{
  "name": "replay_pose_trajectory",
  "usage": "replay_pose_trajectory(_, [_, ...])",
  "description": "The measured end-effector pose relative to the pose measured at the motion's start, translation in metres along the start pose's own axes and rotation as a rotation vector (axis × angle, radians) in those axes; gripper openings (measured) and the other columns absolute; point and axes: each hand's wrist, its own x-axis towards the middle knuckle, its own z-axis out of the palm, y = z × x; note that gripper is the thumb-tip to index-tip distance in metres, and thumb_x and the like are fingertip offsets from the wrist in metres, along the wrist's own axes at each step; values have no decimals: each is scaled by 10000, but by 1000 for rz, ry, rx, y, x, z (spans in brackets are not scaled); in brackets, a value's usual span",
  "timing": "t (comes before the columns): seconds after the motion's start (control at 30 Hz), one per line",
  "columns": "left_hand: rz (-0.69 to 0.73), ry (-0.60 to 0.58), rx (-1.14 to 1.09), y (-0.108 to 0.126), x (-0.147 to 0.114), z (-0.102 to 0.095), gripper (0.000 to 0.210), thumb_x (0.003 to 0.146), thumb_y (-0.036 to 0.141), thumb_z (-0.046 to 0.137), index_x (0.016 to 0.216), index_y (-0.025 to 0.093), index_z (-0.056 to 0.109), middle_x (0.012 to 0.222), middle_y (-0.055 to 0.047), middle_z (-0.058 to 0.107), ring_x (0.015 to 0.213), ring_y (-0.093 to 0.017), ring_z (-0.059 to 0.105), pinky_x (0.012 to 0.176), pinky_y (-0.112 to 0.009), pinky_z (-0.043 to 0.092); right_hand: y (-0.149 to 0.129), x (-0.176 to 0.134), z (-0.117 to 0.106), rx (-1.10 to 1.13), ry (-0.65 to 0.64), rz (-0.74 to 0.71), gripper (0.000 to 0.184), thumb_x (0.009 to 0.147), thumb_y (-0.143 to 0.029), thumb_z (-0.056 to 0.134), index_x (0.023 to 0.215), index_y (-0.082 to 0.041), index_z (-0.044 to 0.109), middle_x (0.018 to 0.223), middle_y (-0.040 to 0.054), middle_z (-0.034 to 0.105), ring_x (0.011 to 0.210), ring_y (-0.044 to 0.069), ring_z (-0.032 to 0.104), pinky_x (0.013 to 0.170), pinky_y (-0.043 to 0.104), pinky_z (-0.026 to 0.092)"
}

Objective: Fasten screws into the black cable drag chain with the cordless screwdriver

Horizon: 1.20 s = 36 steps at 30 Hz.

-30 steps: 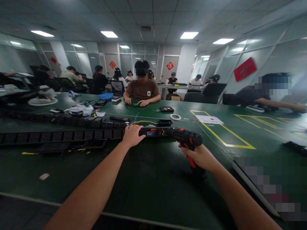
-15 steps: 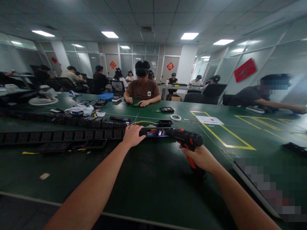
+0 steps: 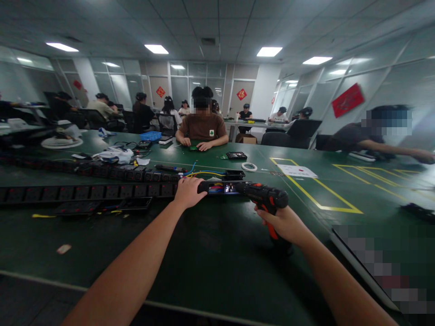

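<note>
My right hand (image 3: pixel 283 222) is wrapped round the handle of a black and orange cordless drill (image 3: pixel 261 194). The drill lies level, its front end pointing left at the open end of a long black power strip (image 3: pixel 115 191). Coloured wires (image 3: pixel 216 187) and a small lit part show inside that opening. Whether the drill's tip touches anything there is hidden. My left hand (image 3: pixel 189 192) grips the strip just left of the opening, fingers over its far side. Behind the opening stands a small black box (image 3: pixel 234 174) with blue and yellow wires running to it.
More black socket strips (image 3: pixel 95 171) lie behind, with a pen-like tool (image 3: pixel 170 168) near them. A white ring (image 3: pixel 249 167) and a paper sheet (image 3: pixel 297 170) lie farther right. Black covers (image 3: pixel 78 208) rest front left. A person (image 3: pixel 202 122) works across the green table (image 3: pixel 210 271).
</note>
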Motion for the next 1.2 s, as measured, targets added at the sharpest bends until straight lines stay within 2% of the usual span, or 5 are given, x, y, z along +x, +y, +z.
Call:
replay_pose_trajectory(0.27, [-10,-17,-8,0,0,-2,467,874,516,615,1279,284,616,1306,-75,645,1226,-326,537,1070,-496,310,6,1,0,-9,-4,-16,297,820,-415,657,1011,-188,644,873,54,715,654,199,662,673,356,558])
replay_pose_trajectory(0.5, [-6,-13,8,1,0,-3,478,873,501,624,1292,270,613,1309,-84,649,1225,-328,541,1058,-497,325,2,0,1,63,-3,-6,357,808,-381,670,1101,-182,622,1010,84,722,667,188,668,688,368,575])
replay_pose_trajectory(1.2, [-9,2,16,-1,1,1,494,872,527,622,1290,264,611,1317,-81,647,1222,-319,548,1050,-492,333,-4,-2,2,161,-26,47,443,773,-399,718,1151,-178,651,1085,96,734,671,180,649,693,383,573])
